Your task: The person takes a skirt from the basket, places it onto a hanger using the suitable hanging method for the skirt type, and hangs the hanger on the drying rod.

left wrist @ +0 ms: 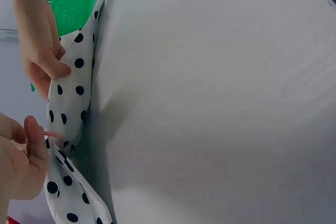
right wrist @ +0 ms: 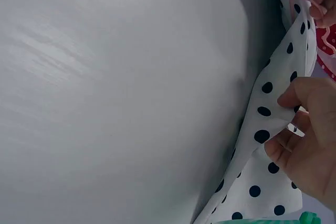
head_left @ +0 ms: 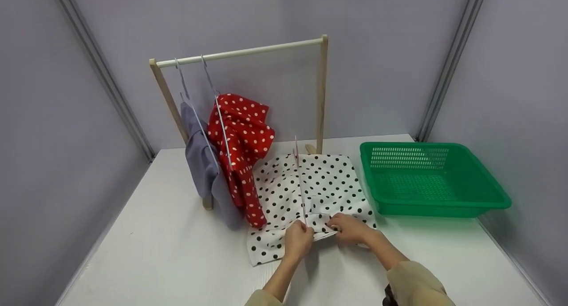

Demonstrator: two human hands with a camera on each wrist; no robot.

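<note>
A white garment with black polka dots lies spread on the table, its near edge lifted. My left hand pinches one end of a pink clothes hanger, which stands edge-on over the garment with its hook toward the rack. In the left wrist view the hanger's pink end reaches from the fingers into the fold of cloth. To the right, my right hand pinches the garment's near edge between thumb and fingers, as the right wrist view shows with the dotted cloth. Part of the hanger is hidden by the fabric.
Behind stands a wooden clothes rack. A red dotted garment and a grey-blue garment hang at its left on hangers, the red one overlapping the white garment's left side. A green plastic basket sits at the right.
</note>
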